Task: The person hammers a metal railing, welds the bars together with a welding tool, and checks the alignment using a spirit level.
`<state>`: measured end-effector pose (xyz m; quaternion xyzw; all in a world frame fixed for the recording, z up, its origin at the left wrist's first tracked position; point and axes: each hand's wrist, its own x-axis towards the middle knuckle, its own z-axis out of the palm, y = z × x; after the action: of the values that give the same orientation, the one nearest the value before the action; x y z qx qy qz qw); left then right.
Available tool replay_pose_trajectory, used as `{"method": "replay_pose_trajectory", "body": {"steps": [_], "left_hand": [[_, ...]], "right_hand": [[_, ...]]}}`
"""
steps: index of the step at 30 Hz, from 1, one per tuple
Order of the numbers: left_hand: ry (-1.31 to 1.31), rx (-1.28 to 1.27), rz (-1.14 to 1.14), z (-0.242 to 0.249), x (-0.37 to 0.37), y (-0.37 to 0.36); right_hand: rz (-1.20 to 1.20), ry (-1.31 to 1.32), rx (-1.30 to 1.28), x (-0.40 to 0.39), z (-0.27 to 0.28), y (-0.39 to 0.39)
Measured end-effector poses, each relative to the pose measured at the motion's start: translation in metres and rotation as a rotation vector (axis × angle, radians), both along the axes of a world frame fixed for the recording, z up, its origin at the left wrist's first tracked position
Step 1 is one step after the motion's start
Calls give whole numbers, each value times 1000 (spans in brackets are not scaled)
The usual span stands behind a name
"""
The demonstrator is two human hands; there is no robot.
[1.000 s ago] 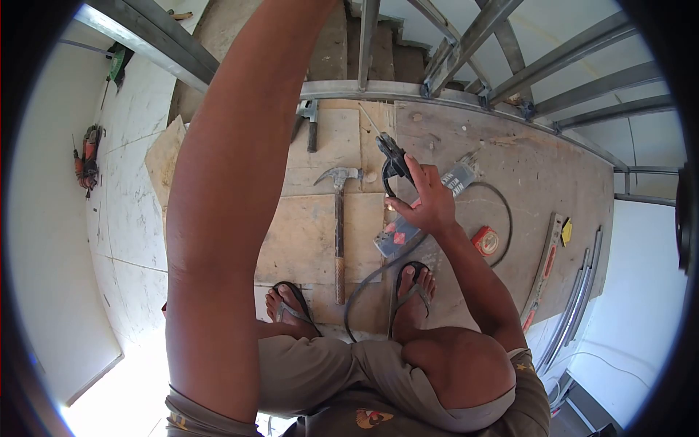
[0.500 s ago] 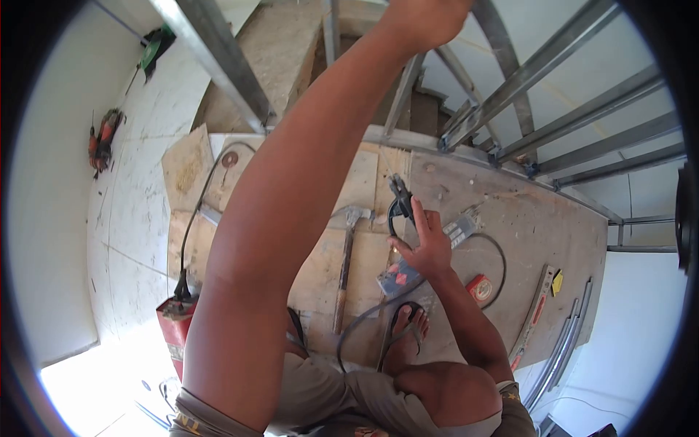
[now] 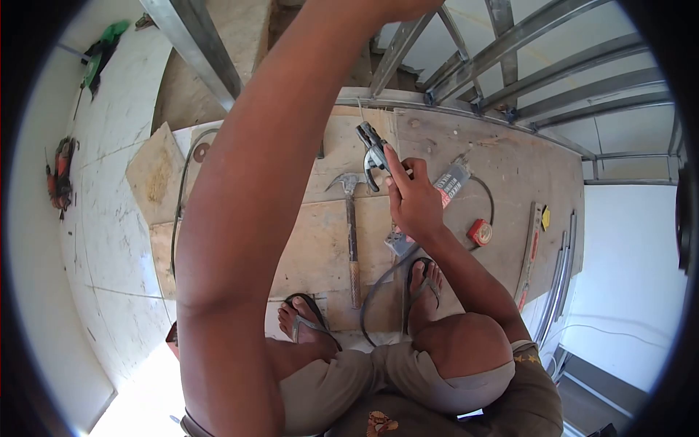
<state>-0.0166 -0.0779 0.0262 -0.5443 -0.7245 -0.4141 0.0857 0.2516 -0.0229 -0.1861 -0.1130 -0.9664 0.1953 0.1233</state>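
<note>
My right hand (image 3: 416,200) is closed around a welding electrode holder (image 3: 373,149), its jaws pointing up and away from me. A thin rod (image 3: 360,109) shows beyond the jaws. Below that hand lies a box of welding rods (image 3: 453,180), partly covered by the wrist. My left arm crosses the view upward, and only the edge of my left hand (image 3: 411,9) shows at the top, near the metal railing frame (image 3: 400,54); its fingers are out of sight. On the boards between the arms rests a claw hammer (image 3: 352,240).
A red tape measure (image 3: 480,232), a spirit level (image 3: 534,247) and metal tubes (image 3: 564,273) lie to the right. A dark cable (image 3: 378,291) runs past my right foot. At far left are a red power tool (image 3: 62,175) and a green item (image 3: 102,58).
My view has shifted, so the floor items appear higher and both feet show. The electrode holder has moved up and left in view with my right hand. My left hand is now mostly cut off.
</note>
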Motion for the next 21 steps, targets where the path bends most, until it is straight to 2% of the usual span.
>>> {"method": "replay_pose_trajectory", "body": {"steps": [1, 3, 4, 6, 7, 9, 10, 13, 16, 18, 20, 21], "left_hand": [[5, 7, -8, -6, 1, 3], [82, 67, 159, -20, 5, 13], [92, 73, 153, -21, 5, 16], [67, -84, 247, -18, 13, 17], [77, -72, 246, -21, 13, 19], [299, 83, 362, -30, 13, 23], [166, 55, 305, -29, 11, 24], [122, 80, 314, -27, 14, 25], [134, 94, 318, -28, 15, 25], [133, 76, 307, -28, 13, 27], [289, 28, 335, -32, 6, 26], [184, 91, 277, -27, 8, 24]], "right_hand": [[-8, 5, 7, -2, 0, -1], [-43, 1, -6, -9, -2, -1], [-49, 11, -1, -11, -2, -2], [-71, 3, -8, -13, 0, -2], [-74, 15, 3, -13, 1, -2], [-70, 40, 48, -16, 4, -2], [-59, 74, 83, -21, 6, 0], [-86, 26, 40, -20, 11, 2], [-102, -11, -22, -21, 10, 0], [-47, 64, -37, -15, 9, -2], [-45, 45, -59, -5, 7, -6], [-22, 38, -63, -1, 5, -7]]}}
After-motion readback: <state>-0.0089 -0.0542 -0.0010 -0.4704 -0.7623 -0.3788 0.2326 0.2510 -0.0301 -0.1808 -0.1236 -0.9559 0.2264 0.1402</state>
